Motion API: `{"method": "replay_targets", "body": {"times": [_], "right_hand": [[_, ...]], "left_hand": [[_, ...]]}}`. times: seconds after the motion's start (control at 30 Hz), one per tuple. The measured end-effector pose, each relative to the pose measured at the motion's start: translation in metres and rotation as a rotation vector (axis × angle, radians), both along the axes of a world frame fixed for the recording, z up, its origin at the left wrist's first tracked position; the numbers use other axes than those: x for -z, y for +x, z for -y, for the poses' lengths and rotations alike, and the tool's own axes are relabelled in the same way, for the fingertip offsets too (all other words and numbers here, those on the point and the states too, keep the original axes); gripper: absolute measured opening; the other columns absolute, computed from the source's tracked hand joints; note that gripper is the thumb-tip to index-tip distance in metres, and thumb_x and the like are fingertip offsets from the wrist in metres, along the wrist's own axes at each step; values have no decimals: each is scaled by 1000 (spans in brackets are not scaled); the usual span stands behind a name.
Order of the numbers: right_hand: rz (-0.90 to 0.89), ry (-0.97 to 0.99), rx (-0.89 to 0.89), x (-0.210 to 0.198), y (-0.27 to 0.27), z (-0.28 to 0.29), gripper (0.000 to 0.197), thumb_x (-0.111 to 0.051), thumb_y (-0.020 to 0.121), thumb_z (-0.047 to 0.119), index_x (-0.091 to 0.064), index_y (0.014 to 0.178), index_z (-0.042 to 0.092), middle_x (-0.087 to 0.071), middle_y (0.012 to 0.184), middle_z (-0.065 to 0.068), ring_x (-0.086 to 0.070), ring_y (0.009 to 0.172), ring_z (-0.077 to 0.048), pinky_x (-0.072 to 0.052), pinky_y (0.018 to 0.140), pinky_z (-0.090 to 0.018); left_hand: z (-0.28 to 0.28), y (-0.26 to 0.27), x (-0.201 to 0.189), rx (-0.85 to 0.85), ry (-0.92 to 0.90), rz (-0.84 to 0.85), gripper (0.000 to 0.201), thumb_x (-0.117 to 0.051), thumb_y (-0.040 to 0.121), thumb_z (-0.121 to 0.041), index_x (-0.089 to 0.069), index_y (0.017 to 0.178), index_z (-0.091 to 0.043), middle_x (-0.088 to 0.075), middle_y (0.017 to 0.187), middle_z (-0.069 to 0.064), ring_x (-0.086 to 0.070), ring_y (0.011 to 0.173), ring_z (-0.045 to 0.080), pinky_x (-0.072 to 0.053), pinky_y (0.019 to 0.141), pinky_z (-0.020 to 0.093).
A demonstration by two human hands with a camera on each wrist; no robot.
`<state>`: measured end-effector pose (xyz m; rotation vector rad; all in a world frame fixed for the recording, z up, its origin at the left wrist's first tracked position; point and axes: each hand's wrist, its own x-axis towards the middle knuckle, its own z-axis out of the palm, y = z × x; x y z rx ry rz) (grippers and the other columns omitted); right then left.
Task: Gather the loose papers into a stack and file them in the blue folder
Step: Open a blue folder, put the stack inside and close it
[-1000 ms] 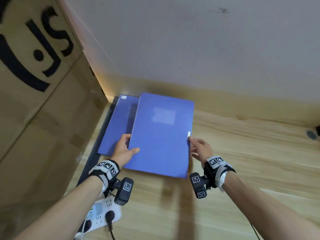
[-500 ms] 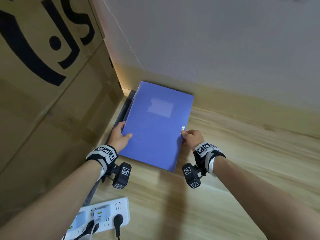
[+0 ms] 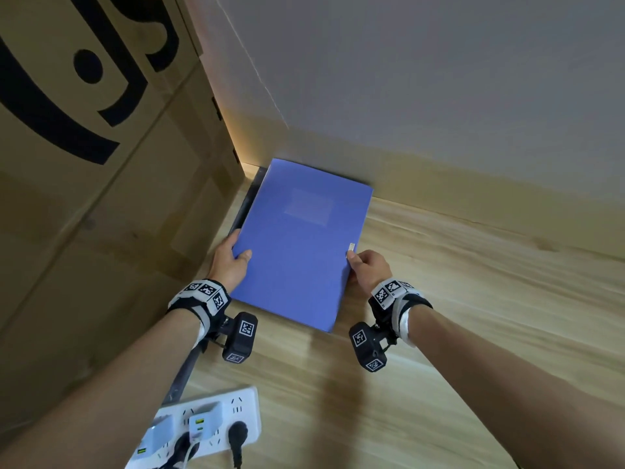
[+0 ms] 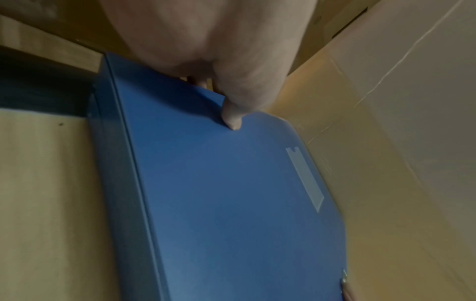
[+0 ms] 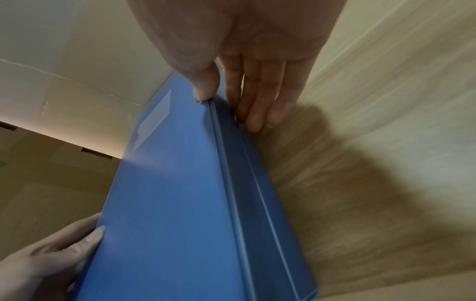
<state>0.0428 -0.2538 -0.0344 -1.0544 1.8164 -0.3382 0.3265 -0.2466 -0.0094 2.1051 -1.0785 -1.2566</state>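
Fingers of both hands clamp the closed blue folder (image 3: 297, 245). Left hand (image 3: 230, 262) grips its left edge, right hand (image 3: 370, 269) its right, above the wooden table (image 3: 473, 299).

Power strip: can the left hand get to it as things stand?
Probably yes, once it lets go. The left hand grips the blue folder by its left edge. The power strip lies on the floor beside that forearm, with nothing visible between.

On my left stands a big cardboard box (image 3: 94, 184) with black letters, close to the wall (image 3: 439, 79). The wooden bench (image 3: 473, 299) is light brown. Near me lies a white power strip (image 3: 206, 424) with plugs in it.
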Motion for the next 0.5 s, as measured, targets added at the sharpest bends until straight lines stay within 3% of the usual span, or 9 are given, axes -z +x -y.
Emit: {"method": "replay_targets", "body": {"times": [0.1,0.27,0.5], "right_hand": [[-52,-14,-15,-5,3,0,35,-49,94,52,-56,88,19,-71,90,-8,-66,87,-30,-52,85,-40],[-202,-71,-139,-8,4,1,35,-43,99,45,-51,85,13,-63,87,-7,-56,80,-31,-38,69,-32],[-219,-51,-150,-8,5,3,41,-42,98,49,-53,85,12,-64,88,-9,-58,80,-33,-40,68,-34]], "left_hand": [[1,-1,5,-23,-20,-3,58,-51,100,-14,-30,153,-22,-36,156,-2,-37,143,21,-35,116,44],[-1,-2,10,-31,-19,-1,57,-49,101,-14,-28,153,-22,-34,158,-1,-33,145,21,-32,117,44],[2,-3,7,17,-18,19,58,-47,101,-13,-24,155,-20,-31,159,-1,-29,147,22,-28,119,42]]}}
